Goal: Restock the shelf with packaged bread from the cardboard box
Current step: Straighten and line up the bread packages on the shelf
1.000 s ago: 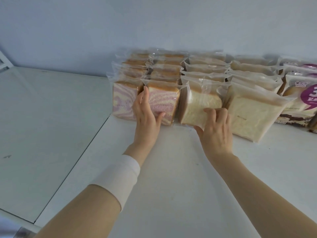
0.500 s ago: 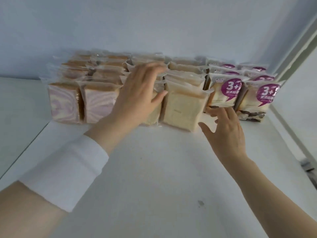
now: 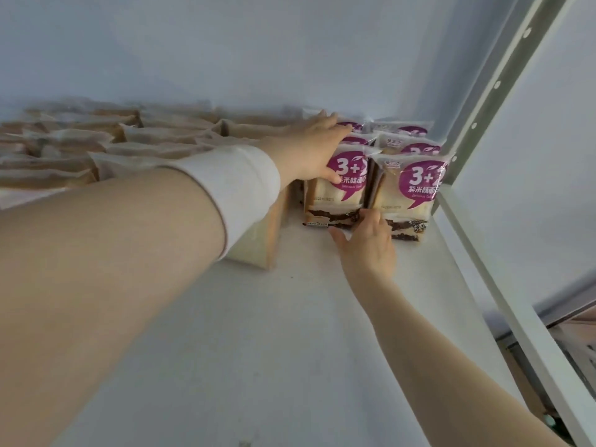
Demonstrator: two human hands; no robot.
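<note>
And the soft, clear-wrapped sliced-bread pack with the purple "3+2" label [image 3: 338,195] is the one in play, standing at the front of the white shelf board [image 3: 290,333]. It looks light and squashy, with a slick film. The safe hold is flat on the broad faces or low at the base, not a squeeze at the crimped top.

The left hand's fingers [image 3: 325,124] lie straight and relaxed across the pack tops, with the thumb [image 3: 332,175] pressed on the label. The left hand [image 3: 306,150] steadies rather than clamps.

Down low, the right hand [image 3: 367,243] has bent fingers at the foot of the pack, in the gap beside the matching purple-label neighbour pack [image 3: 416,188], thumb splayed on the shelf. Whether those fingertips pinch the wrapper, nobody can tell.

Wider out there's a white cuff [image 3: 238,188] on the left wrist, rows of plain pale loaves in clear wrap [image 3: 129,146] to the left, and a perforated white metal upright [image 3: 503,79] to the right.
</note>
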